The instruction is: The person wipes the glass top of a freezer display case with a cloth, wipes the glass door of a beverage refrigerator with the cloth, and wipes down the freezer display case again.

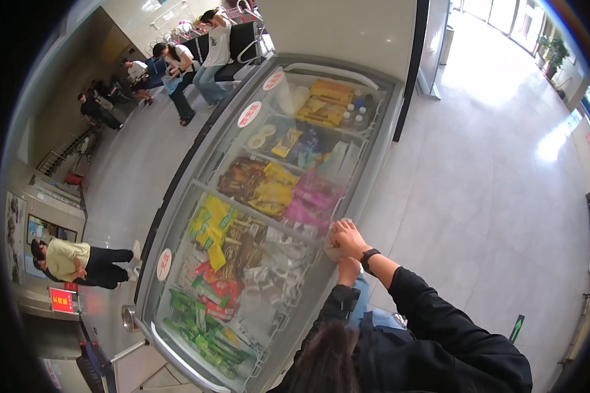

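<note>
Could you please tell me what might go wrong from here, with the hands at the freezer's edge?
The hands are at the edge of the freezer, so they might get pinched if its glass were slid. The wristband is near that edge too and could perhaps scrape it.

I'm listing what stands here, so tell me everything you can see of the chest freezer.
The chest freezer is long and grey-framed. Its transparent top looks shut; whether glass or plastic is unclear. Curved pale handles sit at both ends, and three oval labels with red lettering line one side. Colourful packets show through in separate sections. It stands on the floor, its far end by a wall. The right hand and left hand meet at its long rim, apparently touching it.
</note>
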`<state>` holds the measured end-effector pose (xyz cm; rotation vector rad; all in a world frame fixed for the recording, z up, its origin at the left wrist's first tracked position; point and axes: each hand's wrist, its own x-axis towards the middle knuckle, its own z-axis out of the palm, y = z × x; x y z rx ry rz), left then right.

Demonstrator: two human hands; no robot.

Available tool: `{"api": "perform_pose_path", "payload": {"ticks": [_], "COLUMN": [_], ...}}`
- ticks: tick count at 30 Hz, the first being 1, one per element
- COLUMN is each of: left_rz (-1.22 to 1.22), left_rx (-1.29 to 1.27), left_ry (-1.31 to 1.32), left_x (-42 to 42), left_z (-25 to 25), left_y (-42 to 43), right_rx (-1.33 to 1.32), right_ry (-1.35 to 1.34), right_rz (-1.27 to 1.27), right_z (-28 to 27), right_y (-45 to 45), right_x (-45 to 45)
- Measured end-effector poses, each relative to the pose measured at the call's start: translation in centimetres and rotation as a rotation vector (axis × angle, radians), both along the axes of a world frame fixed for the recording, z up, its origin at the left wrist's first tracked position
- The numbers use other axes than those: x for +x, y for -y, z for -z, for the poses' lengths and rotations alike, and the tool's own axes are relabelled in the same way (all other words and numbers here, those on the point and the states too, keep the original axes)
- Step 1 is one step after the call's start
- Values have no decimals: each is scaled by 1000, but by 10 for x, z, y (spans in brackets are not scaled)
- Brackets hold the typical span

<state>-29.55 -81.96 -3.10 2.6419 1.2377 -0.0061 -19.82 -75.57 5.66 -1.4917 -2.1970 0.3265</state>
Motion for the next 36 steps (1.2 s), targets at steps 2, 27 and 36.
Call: {"api": "perform_pose_path", "payload": {"ticks": [2,27,36], "left_rz": [10,-411,-51], "left_rx": [-129,-956,-151], "left_ry": [5,388,704], "left_x": [21,354,512], "left_z": [-12,3,-223], "left_y": [-25,-342,-443], "right_rx": [-3,-155,384], "right_ry": [13,-67,-596], "right_rz": [-17,241,434], "right_z": [3,-11,-178], "right_y": [-18,-251,-318], "right_x": [23,451,641]}}
